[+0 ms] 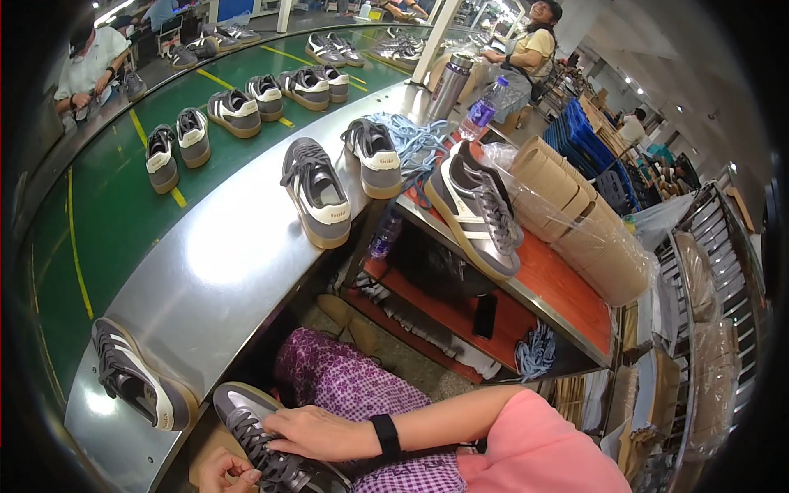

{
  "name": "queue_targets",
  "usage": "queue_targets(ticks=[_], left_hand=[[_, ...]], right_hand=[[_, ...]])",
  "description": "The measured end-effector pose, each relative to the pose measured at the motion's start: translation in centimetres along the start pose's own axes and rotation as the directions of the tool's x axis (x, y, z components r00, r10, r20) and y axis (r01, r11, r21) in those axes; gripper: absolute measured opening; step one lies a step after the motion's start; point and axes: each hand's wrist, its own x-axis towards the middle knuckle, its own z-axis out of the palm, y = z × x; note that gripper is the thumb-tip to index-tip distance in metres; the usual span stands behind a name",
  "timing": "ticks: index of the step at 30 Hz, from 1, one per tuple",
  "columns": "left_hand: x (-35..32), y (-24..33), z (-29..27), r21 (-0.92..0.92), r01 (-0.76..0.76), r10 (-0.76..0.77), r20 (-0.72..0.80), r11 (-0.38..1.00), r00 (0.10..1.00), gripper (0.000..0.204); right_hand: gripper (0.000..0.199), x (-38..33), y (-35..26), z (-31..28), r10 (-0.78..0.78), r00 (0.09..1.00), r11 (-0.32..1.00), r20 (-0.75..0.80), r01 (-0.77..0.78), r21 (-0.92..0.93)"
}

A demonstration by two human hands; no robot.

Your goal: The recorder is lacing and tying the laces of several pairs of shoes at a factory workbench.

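Observation:
A grey sneaker (242,415) with dark laces and a gum sole lies across my lap at the bottom of the view. My right hand (308,431), a black band at its wrist, bends over the laced front of this shoe, its fingers curled onto the laces. Beside the shoe's near side, my left hand (226,472) has its fingers pinched together; whatever is between them is too small to make out. Another grey sneaker (140,378) lies on the metal bench to the left. Farther up stand two more sneakers, one (316,193) nearer and one (374,156) behind.
A metal bench (238,222) curves along a green conveyor (99,222) carrying several sneakers. On the red-topped shelf (567,279) are a sneaker (477,205), blue laces (411,140) and wrapped paper rolls (588,222). A flask (449,86) and bottle (485,107) stand behind. Co-workers sit beyond.

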Motion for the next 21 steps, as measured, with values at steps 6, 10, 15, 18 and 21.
queue_targets(ticks=[6, 10, 15, 18, 21], left_hand=[[-1.0, 1.6, 2.7, 0.628, -0.448, 0.614, -0.060, 0.636, 0.787, 0.033], [-1.7, -1.4, 6.7, 0.796, -0.317, 0.605, -0.076, 0.516, 0.793, 0.028], [0.7, -2.8, 7.8, 0.816, -0.390, 0.758, -0.086, 0.426, 0.647, 0.024], [-0.3, -2.0, 8.3, 0.828, -0.331, 0.716, -0.117, 0.453, 0.688, 0.023], [-1.5, -1.8, 9.2, 0.852, -0.222, 0.676, -0.191, 0.474, 0.712, 0.021]], right_hand=[[0.032, 0.4, -0.5, 0.0, 0.115, 0.988, 0.982, 0.108, -0.096, -0.165], [0.030, 1.8, -0.9, 0.3, 0.057, 0.965, 0.985, 0.257, -0.013, -0.170], [0.022, 3.1, -0.6, -1.6, 0.029, 0.926, 0.928, 0.377, 0.115, -0.353], [0.023, 2.4, -1.7, -2.0, -0.025, 0.979, 0.944, 0.203, 0.090, -0.317], [0.024, 2.0, -2.6, -1.9, 0.094, 0.964, 0.954, 0.248, -0.016, -0.299]])
